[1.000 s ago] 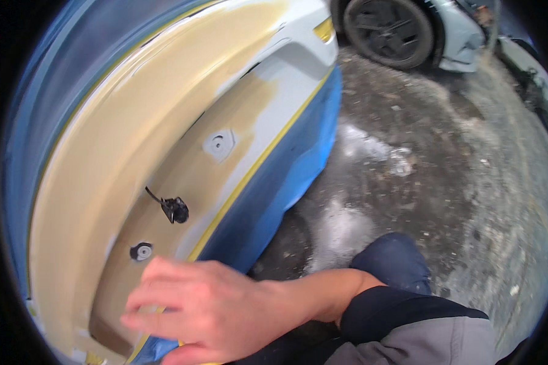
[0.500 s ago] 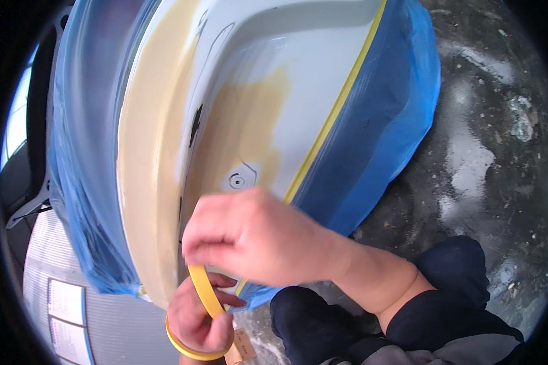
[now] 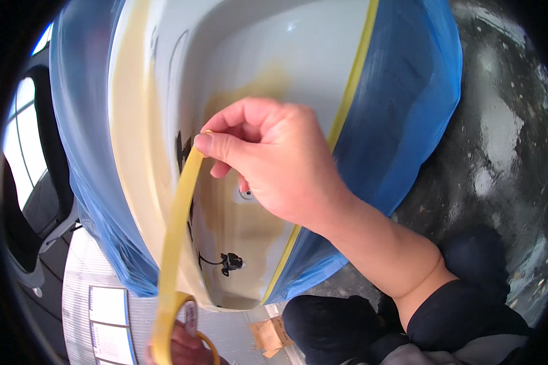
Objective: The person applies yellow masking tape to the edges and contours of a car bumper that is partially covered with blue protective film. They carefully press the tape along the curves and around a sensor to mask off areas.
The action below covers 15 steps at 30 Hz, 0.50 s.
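Yellow tape [image 3: 175, 243] pinched by right hand [image 3: 274, 161] over sanded panel [image 3: 262, 61]; left hand [image 3: 179, 347] grips roll [image 3: 176, 331]; wet concrete floor [image 3: 505, 140].

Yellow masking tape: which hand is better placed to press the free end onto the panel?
Probably the right hand: it pinches the tape strip end just above the panel. The left hand holds the roll below.

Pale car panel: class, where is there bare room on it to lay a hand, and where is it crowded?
Free: the upper pale grey car panel between its cream band and the yellow edge tape. Crowded: mid-panel, where the right hand pinches the yellow masking tape strip, and below by the black clip.
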Each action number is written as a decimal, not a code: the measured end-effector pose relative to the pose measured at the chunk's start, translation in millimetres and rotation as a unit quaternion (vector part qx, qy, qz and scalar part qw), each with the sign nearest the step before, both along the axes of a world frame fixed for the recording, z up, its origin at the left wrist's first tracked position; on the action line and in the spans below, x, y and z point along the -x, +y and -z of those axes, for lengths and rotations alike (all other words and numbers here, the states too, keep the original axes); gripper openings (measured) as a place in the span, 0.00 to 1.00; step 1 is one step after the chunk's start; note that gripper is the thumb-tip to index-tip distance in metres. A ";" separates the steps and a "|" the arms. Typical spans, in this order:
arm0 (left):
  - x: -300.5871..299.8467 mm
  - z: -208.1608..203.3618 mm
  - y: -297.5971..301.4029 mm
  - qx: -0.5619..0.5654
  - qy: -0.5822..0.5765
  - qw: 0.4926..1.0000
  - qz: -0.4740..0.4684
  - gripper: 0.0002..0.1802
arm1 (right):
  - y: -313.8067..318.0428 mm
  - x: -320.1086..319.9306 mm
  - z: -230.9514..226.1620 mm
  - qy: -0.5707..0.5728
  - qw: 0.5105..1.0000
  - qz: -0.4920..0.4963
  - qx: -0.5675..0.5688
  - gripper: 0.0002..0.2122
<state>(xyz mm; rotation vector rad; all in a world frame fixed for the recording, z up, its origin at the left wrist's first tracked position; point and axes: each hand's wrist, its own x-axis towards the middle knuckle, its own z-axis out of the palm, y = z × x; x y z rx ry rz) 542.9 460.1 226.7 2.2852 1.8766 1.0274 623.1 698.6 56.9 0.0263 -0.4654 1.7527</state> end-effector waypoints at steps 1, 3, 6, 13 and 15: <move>-4.0 -9.4 4.7 -0.005 -0.001 0.999 0.034 0.25 | -0.9 2.3 -0.2 -0.002 1.000 -0.025 0.015 0.07; -18.5 -24.0 16.2 -0.019 -0.002 0.995 0.093 0.26 | -4.9 9.4 -1.6 0.028 0.997 -0.057 0.042 0.08; -51.8 -27.6 35.2 0.034 0.154 0.988 0.008 0.26 | -8.7 22.5 -7.7 0.058 0.994 -0.052 0.079 0.08; -98.7 -20.5 67.0 0.050 0.222 0.974 0.013 0.25 | -18.1 29.8 -12.9 0.107 0.981 -0.126 0.100 0.10; -100.1 -19.2 68.5 0.055 0.231 0.971 0.024 0.25 | -16.5 28.2 -13.2 0.114 0.979 -0.136 0.098 0.11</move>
